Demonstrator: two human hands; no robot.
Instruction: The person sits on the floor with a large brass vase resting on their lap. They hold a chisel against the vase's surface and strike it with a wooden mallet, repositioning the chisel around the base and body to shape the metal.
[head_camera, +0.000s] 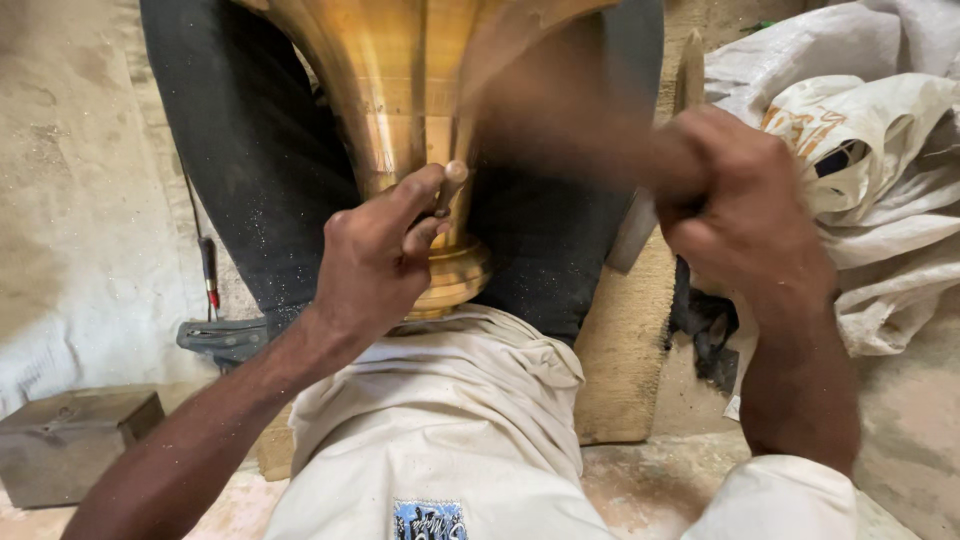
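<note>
Nearest, left hand pinches a small punch against the brass vessel; right hand, beside it, grips a blurred hammer.

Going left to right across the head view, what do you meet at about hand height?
Grey metal box → left hand pinching a small punch → brass vessel → right hand, blurred in a fist → white woven sacks.

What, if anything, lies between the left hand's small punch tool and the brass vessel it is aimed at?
Nothing visible does. The left hand holds the small punch tool right against the neck of the brass vessel. The right hand, off to the side, swings a blurred tool.
</note>
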